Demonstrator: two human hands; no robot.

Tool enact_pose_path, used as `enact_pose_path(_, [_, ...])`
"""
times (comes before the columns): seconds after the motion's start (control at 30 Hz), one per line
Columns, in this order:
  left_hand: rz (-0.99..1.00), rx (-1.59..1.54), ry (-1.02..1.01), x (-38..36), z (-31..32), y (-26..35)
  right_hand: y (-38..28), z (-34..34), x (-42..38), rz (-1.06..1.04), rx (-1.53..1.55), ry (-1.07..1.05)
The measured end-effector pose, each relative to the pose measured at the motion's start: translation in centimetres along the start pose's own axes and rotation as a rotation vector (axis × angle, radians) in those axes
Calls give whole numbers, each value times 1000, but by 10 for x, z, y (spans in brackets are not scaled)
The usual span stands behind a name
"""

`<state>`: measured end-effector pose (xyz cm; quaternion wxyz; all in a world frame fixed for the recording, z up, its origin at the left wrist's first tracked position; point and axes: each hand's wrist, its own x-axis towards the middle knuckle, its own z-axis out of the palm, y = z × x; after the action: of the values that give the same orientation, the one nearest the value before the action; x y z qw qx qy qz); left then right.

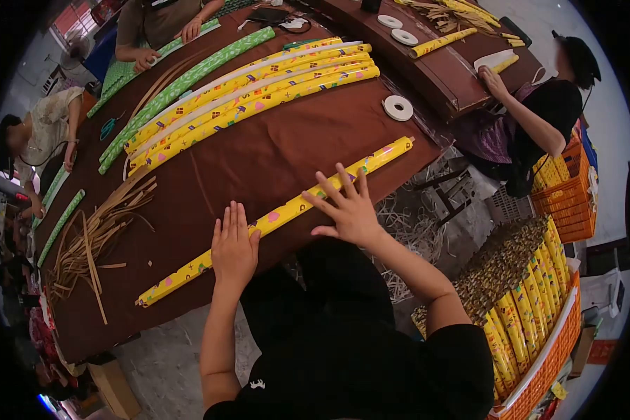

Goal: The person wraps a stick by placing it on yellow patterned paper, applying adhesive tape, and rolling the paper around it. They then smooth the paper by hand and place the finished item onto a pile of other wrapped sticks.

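Observation:
A long yellow patterned roll lies slantwise near the front edge of the brown-covered table. My left hand rests flat on its middle-left part, fingers straight and together, gripping nothing. Over the right half of the roll, my right hand is spread wide, its fingertips at the roll and nothing in its grasp. Beyond my hands, several yellow rolls lie side by side with paler strips, and a green patterned roll lies behind them.
White tape rings and brown paper strips lie on the table. An orange crate packed with yellow rolls stands at the right. Three other people work around the tables, at the upper left, far left and upper right.

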<state>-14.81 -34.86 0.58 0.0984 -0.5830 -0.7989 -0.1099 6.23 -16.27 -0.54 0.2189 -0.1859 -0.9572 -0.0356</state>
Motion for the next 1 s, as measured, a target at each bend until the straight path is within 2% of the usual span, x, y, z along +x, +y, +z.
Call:
enact_pose_path(0.27, [10,5,9,1,0,-1,92,-10,-26,86,-167,-4])
enact_pose_path(0.5, [17,9,16,0,1,-1,125,-17,-39,175,-191,33])
enact_pose_path(0.63, [29,20,18,-1,3,-1,118,-14,-38,265,6,89])
enact_pose_path(0.7, [30,7,15,-3,2,0,115,-7,-36,414,209,192])
enact_pose_path(0.73, [25,-3,8,-3,1,0,109,-8,-32,448,184,238])
enact_pose_path(0.87, [27,-8,5,-4,1,0,100,4,-23,476,285,345])
enact_pose_path(0.93, [35,13,2,-4,1,0,91,4,-18,491,603,381])
enact_pose_path(1.0, [34,16,-1,-3,1,0,87,6,-16,528,630,378])
